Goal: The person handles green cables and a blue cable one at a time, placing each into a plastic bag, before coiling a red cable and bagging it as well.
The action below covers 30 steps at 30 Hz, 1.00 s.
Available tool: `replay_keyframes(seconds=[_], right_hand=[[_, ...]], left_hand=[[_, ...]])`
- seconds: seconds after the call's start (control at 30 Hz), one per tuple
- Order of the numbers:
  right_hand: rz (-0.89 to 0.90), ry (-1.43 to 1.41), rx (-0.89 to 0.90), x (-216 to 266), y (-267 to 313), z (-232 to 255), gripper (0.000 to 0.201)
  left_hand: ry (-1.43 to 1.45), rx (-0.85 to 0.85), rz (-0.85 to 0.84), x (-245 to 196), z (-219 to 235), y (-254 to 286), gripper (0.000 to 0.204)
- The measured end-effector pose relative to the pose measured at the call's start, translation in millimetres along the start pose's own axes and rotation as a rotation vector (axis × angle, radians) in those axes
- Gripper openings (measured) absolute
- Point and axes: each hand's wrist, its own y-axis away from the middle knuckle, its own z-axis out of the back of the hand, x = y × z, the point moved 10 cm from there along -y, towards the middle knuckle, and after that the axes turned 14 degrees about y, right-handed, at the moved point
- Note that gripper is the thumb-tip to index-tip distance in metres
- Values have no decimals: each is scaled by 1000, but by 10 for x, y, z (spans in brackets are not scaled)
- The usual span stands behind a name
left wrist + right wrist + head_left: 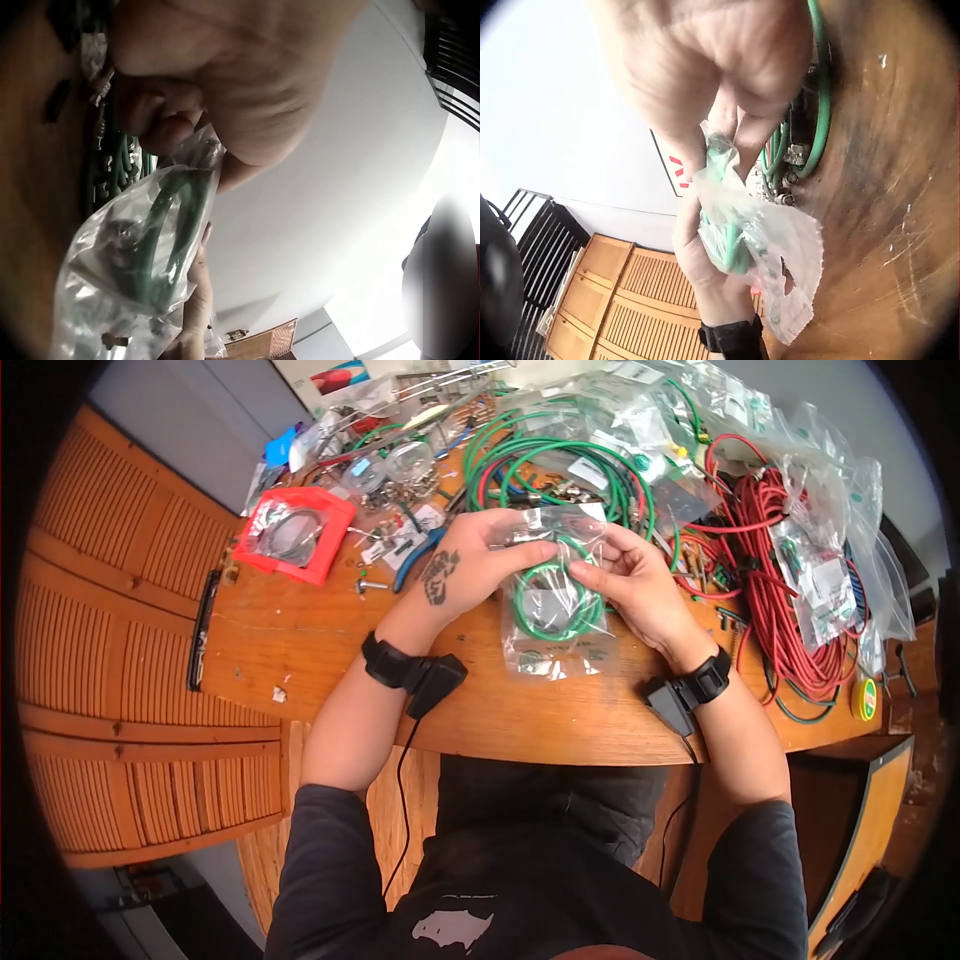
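black-sleeved arms (345, 850) reach forward, angled inward; left hand (480, 565) and right hand (642, 582) pinch bagged green cable (522, 615).

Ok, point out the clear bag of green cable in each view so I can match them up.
Head: upper middle, between the left hand and right hand: clear bag of green cable.
Left wrist: lower left, reaching the bottom edge.
Right wrist: just below and right of centre.
Shared landmark: the wooden tabletop, at the left edge in left wrist and along the right in right wrist.
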Motion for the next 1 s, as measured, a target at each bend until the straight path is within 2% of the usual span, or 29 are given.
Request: replay_keyframes(seconds=[0.07, 0.17, 0.2, 0.23, 0.27, 0.3, 0.33, 0.37, 0.4, 0.43, 0.5, 0.6, 0.67, 0.8, 0.9, 0.93, 0.97, 1.0], right_hand=[[41, -48, 2, 27, -5, 7, 49], [7, -125, -13, 67, -4, 41, 49], [12, -134, -8, 83, -6, 41, 49], [16, -155, -14, 87, 2, 56, 49], [20, -175, -21, 96, 5, 67, 49], [10, -165, -45, 99, 12, 76, 49], [12, -169, -44, 104, 12, 78, 49], [9, -166, -44, 100, 14, 82, 48], [5, -164, -44, 95, 19, 86, 48], [5, -171, -48, 97, 25, 87, 48], [-4, -153, -50, 103, 28, 88, 47], [-1, -158, -56, 116, 32, 93, 47], [-1, -152, -60, 113, 31, 102, 46], [-5, -129, -81, 126, 31, 144, 46], [-12, -105, -87, 130, 32, 156, 45], [-14, -105, -88, 123, 33, 154, 45], [-16, -99, -86, 118, 34, 149, 45], [-19, -91, -83, 115, 32, 150, 45]], left_hand=[[-13, 7, 32, -78, 64, 5, 24], [-71, -304, -222, -540, 674, 43, 20], [-154, -436, -207, -776, 900, 150, 22], [21, -510, -340, -937, 1143, 258, 27], [-89, -582, -439, -1141, 1468, 364, 29], [-117, -623, -408, -1286, 1665, 498, 29], [-235, -685, -450, -1414, 2024, 585, 30], [-257, -698, -388, -1448, 2291, 652, 32], [-482, -751, -269, -1497, 2594, 748, 32], [-570, -794, -214, -1500, 2845, 834, 31], [-661, -832, -159, -1489, 3073, 919, 30], [-591, -867, -84, -1353, 3326, 1007, 25], [-251, -824, -55, -1126, 3547, 959, 22], [-113, -728, 51, -956, 3627, 806, 19], [-537, -764, 319, -868, 3541, 825, 25], [-537, -764, 321, -820, 3571, 843, 25], [-953, -764, 142, -1059, 3517, 810, 27], [-1361, -738, -54, -1282, 3249, 778, 30]])
